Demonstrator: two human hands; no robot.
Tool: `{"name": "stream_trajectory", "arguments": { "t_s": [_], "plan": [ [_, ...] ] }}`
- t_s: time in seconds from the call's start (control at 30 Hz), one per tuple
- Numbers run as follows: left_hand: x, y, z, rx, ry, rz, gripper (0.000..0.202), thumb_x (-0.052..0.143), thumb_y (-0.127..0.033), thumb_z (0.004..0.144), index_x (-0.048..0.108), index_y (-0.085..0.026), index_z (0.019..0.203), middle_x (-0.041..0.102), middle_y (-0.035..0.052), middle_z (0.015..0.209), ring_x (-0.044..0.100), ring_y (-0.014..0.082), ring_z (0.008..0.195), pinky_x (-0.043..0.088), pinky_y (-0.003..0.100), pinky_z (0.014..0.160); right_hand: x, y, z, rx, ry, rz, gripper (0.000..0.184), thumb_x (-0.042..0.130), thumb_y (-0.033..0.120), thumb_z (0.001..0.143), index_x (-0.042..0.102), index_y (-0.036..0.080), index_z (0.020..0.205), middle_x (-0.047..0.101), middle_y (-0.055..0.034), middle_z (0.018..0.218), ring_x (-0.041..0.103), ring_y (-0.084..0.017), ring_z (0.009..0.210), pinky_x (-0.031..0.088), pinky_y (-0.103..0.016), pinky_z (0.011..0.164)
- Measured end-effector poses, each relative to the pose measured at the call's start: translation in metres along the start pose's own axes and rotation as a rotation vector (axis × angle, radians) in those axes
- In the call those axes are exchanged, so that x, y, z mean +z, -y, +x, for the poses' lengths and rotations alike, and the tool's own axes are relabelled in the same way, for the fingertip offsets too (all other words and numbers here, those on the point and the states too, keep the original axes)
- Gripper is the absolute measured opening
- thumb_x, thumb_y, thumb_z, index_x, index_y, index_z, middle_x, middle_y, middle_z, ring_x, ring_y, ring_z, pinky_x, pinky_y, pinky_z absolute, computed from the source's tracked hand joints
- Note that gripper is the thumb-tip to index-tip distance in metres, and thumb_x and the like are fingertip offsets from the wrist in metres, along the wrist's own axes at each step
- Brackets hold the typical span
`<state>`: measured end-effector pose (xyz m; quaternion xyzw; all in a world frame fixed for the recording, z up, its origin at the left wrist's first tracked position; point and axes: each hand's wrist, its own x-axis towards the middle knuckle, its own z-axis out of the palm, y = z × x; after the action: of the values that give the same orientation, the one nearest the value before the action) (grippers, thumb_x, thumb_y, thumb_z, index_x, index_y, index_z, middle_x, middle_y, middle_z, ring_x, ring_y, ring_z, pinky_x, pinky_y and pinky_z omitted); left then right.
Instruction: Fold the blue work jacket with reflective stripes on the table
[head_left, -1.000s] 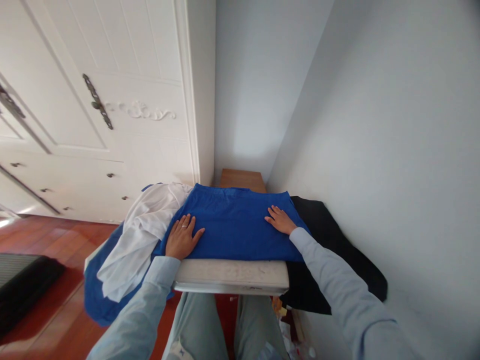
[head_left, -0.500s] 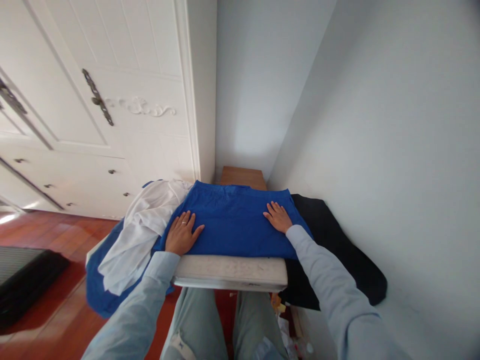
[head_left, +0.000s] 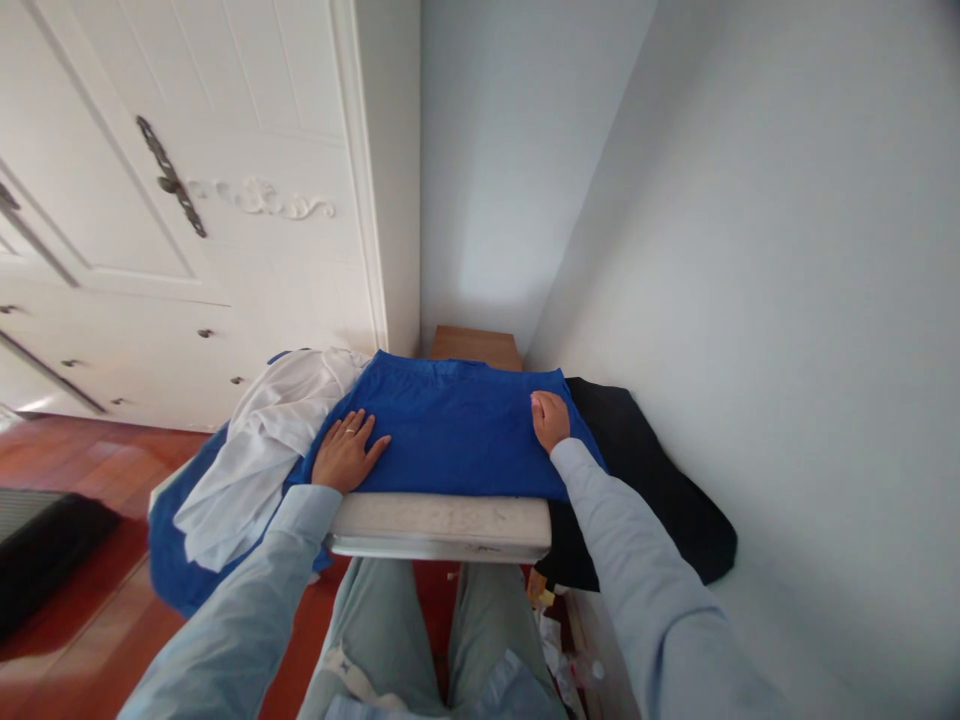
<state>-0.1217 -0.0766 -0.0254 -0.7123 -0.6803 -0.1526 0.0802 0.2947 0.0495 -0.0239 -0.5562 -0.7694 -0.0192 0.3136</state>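
Note:
A blue cloth garment (head_left: 450, 430) with a waistband-like far edge lies spread across a padded, ironing-board-like surface (head_left: 442, 515). On its left part my left hand (head_left: 345, 450) rests flat, fingers apart, with a ring on one finger. My right hand (head_left: 551, 420) sits on the right part of the garment, its fingers curled into a fist. The cloth around that fist looks smooth, and no object shows in it. White fabric (head_left: 251, 455) lies crumpled left of my left hand, over more blue cloth hanging at the side.
Black cloth (head_left: 649, 470) hangs off the right end beside the wall (head_left: 787, 300). A white wardrobe (head_left: 285, 250) stands at the left, and a wooden box-like piece (head_left: 476, 345) is in the corner. A dark ridged object (head_left: 45, 550) lies on the red wooden floor (head_left: 150, 455).
My right hand has curled from flat and spread into a fist, staying on the garment. My left hand stays flat in place. The view has shifted slightly.

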Motion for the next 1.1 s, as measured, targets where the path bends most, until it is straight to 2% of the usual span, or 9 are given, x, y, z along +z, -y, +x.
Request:
{"name": "stream_trajectory", "arguments": {
  "t_s": [0.2,0.27,0.33,0.5,0.63,0.7,0.8,0.97,1.1],
  "plan": [
    [0.0,0.002,0.0,0.005,-0.007,-0.048,0.065,0.036,-0.054,0.097,0.061,-0.007,0.134,0.053,0.0193,0.144,0.044,0.0339,0.139,0.032,0.048,0.117,-0.037,0.011,0.008,0.023,-0.356,0.282,0.047,0.026,0.042,0.103,0.064,0.017,0.112,0.068,-0.014,0.111,0.061,-0.024,0.108,0.047,-0.044,0.101],
    [0.0,0.003,0.0,0.004,-0.016,-0.048,0.065,0.035,-0.054,0.097,0.061,-0.007,0.133,0.053,0.0197,0.144,0.044,0.0337,0.139,0.032,0.048,0.117,-0.049,0.004,0.01,0.064,-0.389,0.345,0.045,0.031,0.046,0.102,0.062,0.017,0.116,0.068,-0.0137,0.112,0.063,-0.023,0.105,0.05,-0.042,0.097],
    [0.001,0.003,0.0,0.006,-0.02,-0.047,0.065,0.035,-0.054,0.097,0.062,-0.007,0.133,0.054,0.0201,0.143,0.045,0.0335,0.138,0.033,0.048,0.116,-0.057,-0.011,0.005,0.104,-0.284,0.267,0.049,0.034,0.049,0.1,0.06,0.014,0.123,0.066,-0.0166,0.119,0.062,-0.025,0.11,0.049,-0.044,0.099],
    [0.002,0.004,0.001,0.009,-0.022,-0.046,0.065,0.034,-0.054,0.096,0.062,-0.007,0.132,0.054,0.0201,0.143,0.045,0.0336,0.138,0.033,0.048,0.116,-0.054,-0.049,-0.041,0.074,0.246,-0.02,0.061,0.038,0.055,0.097,0.063,0.009,0.129,0.057,-0.0222,0.138,0.05,-0.032,0.133,0.038,-0.05,0.113],
    [0.002,0.004,0.001,0.008,-0.021,-0.041,0.065,0.034,-0.054,0.096,0.062,-0.008,0.132,0.055,0.0191,0.143,0.046,0.033,0.137,0.033,0.047,0.116,-0.048,-0.054,-0.061,0.064,0.419,-0.179,0.068,0.028,0.054,0.1,0.049,0.006,0.145,0.039,-0.0217,0.154,0.037,-0.033,0.144,0.029,-0.051,0.118],
    [0.002,0.004,0.002,0.004,-0.021,-0.037,0.065,0.034,-0.055,0.096,0.062,-0.009,0.132,0.055,0.0183,0.143,0.046,0.0327,0.137,0.033,0.047,0.116,-0.049,-0.052,-0.059,0.038,0.468,-0.253,0.069,0.026,0.051,0.102,0.045,0.004,0.147,0.037,-0.0213,0.156,0.035,-0.031,0.145,0.027,-0.046,0.119],
    [0.002,0.005,0.002,0.004,-0.029,-0.055,0.065,0.035,-0.056,0.095,0.063,-0.009,0.13,0.055,0.0187,0.142,0.047,0.0333,0.137,0.034,0.047,0.116,-0.056,-0.048,-0.047,0.005,0.514,-0.312,0.064,0.03,0.048,0.102,0.048,0.006,0.145,0.042,-0.0197,0.153,0.039,-0.029,0.143,0.03,-0.04,0.118],
    [0.002,0.005,0.002,-0.01,-0.046,-0.097,0.061,0.038,-0.055,0.093,0.065,-0.012,0.128,0.057,0.0173,0.141,0.047,0.0339,0.136,0.035,0.05,0.115,-0.056,-0.035,-0.018,0.026,0.509,-0.338,0.048,0.041,0.047,0.099,0.067,0.015,0.124,0.064,-0.0183,0.131,0.057,-0.034,0.125,0.035,-0.051,0.111],
    [0.0,0.003,0.001,-0.005,-0.047,-0.081,0.062,0.037,-0.055,0.094,0.065,-0.011,0.128,0.058,0.0175,0.14,0.047,0.0329,0.137,0.035,0.049,0.116,-0.039,-0.021,0.014,-0.026,0.454,-0.308,0.043,0.04,0.036,0.099,0.065,0.014,0.127,0.059,-0.0167,0.138,0.05,-0.03,0.133,0.031,-0.044,0.115]
  ]
}}
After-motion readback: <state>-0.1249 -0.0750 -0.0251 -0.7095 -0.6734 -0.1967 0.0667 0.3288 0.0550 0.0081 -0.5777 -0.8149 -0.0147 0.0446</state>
